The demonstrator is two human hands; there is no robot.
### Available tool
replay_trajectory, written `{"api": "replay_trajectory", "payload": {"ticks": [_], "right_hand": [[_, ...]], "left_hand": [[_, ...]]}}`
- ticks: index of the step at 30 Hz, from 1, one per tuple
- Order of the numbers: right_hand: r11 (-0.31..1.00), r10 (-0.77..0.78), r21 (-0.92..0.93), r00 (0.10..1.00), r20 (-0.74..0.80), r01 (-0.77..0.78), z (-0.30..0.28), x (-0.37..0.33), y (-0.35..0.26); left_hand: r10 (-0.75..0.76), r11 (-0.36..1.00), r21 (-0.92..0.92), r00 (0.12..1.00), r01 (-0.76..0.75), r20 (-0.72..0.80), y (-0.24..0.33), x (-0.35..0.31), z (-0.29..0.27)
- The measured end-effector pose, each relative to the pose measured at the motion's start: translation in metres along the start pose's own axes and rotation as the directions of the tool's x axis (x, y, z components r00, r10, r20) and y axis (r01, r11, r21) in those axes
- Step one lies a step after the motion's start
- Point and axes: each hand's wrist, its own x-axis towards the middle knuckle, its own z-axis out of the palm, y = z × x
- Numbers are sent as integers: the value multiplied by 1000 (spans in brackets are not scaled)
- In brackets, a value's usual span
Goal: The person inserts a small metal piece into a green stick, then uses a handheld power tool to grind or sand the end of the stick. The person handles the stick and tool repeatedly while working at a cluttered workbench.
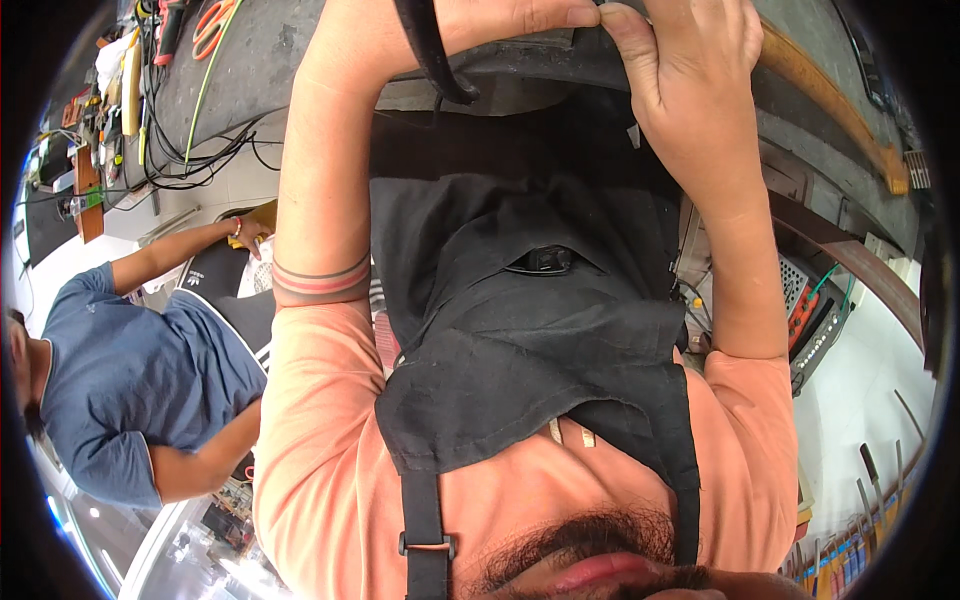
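Observation:
At the top edge, over the dark grey workbench [265, 65], my two hands meet with thumb tips almost touching. My left hand [500, 18] is closed in a pinch, its fingers partly cut off by the frame. Beside it, my right hand [690, 60] has the thumb pressed toward bent fingers. A tiny dark bit shows between the thumbs, too small to name. A thick black curved piece [430, 50], like a cable or strap, hangs across my left wrist. Below my hands, a black apron [520, 350] covers my front.
Orange-handled scissors [211, 28], a red-handled tool [170, 32] and tangled black cables [190, 175] lie at the upper left. A curved wooden strip [830, 100] edges the right. A person in a blue shirt [150, 370] is close on my left. A power strip [815, 335] hangs right.

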Motion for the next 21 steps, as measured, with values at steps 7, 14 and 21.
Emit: {"api": "replay_trajectory", "payload": {"ticks": [7, 14, 21], "right_hand": [[1000, -3, 5, 1000, 6, 3, 0, 1, -1], [1000, -3, 16, 1000, -4, 3, 0, 2, -1], [1000, 13, 20, 1000, 7, -13, -1, 1, -1]], "left_hand": [[-55, 997, -49, 998, 55, 2, 1, 0, -2], [9, 994, -106, 999, -12, -33, -9, -2, 2], [-15, 1000, -14, 1000, 15, -12, 4, 0, 3]]}}
